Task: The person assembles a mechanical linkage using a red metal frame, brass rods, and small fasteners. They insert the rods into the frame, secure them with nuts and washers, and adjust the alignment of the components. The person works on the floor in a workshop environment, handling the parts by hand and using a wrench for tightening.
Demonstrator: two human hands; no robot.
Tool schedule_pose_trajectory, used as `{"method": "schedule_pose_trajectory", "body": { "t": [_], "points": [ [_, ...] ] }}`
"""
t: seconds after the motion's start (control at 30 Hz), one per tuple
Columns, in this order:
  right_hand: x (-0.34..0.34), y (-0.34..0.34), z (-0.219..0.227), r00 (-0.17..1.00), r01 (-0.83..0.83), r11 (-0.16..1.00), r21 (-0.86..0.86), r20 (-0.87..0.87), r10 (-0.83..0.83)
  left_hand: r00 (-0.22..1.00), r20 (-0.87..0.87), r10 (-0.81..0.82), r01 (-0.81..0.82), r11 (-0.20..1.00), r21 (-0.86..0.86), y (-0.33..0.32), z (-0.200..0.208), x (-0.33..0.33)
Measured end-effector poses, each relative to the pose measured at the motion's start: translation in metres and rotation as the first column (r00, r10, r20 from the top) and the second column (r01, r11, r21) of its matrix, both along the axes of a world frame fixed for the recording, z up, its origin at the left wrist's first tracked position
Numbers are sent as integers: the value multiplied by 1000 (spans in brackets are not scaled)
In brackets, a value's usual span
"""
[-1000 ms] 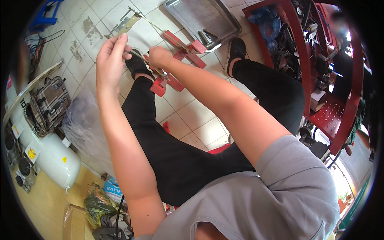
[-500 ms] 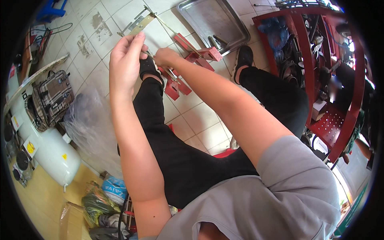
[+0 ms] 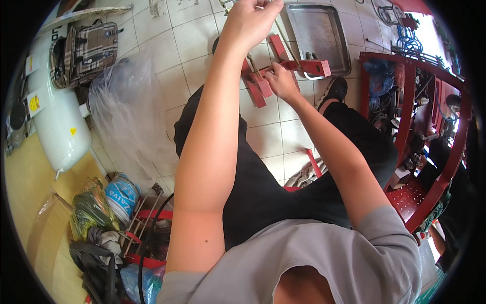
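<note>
On the tiled floor between my feet stands a red metal frame (image 3: pixel 311 67) made of several bars, with thin metal rods (image 3: pixel 286 38) running up from it. My right hand (image 3: pixel 281 82) is closed at its middle, fingers curled against the red bars beside a rod end. Exactly which part they grip is hidden. My left hand (image 3: pixel 249 26) reaches to the far side, at the upper edge of the view, above the rods. Its fingers are bent inward and partly cut off, so anything in them cannot be made out.
A shallow metal tray (image 3: pixel 324 38) lies beyond the frame, with small dark cylinders near its corner. At right is a red shelf cart (image 3: pixel 405 116) full of tools and parts. To the left are clear plastic sheeting (image 3: pixel 126 111), a plaid bag (image 3: pixel 93 50) and a white tank (image 3: pixel 61 131).
My left hand has moved farther away and to the right, over the rods. My right hand has shifted nearer and rightward along the red frame. The whole view has turned left and nearer.
</note>
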State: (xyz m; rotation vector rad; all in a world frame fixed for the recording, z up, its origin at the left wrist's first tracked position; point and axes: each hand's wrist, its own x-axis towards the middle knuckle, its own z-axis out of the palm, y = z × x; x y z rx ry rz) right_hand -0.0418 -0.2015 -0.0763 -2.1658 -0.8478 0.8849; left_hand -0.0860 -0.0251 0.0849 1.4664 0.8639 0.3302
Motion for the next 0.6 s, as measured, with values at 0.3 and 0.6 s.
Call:
{"method": "schedule_pose_trajectory", "body": {
  "t": [0.3, 0.6],
  "points": [
    [-41, -75, -17, 991, 82, 995, -65, -105, -88, 998, -66, -14, 24, 989, 149, -3, 0, 8],
    [-77, -97, -56, 953, 234, 972, 7, -198, -228, 996, -66, -54, 56, 998, 34, -8, -10, 11]
  ]
}}
